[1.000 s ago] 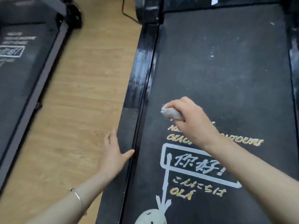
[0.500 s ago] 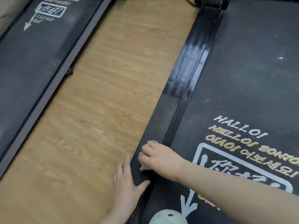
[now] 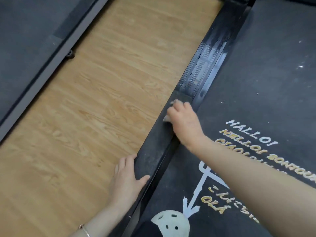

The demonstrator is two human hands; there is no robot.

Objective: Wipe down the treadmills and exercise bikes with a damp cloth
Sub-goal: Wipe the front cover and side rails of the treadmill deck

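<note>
The treadmill belt [image 3: 256,74] lies on one side of the side rail [image 3: 152,158], the wooden floor [image 3: 102,100] on the other. On the rail, the right hand [image 3: 183,124] curls round the cloth [image 3: 166,119] and presses it down, probably to scrub the dull strip short of the glossier stretch. Nearer the person, the left hand [image 3: 126,178] lies released, fingers on the floor and thumb over the rail, apparently as a prop.
</note>
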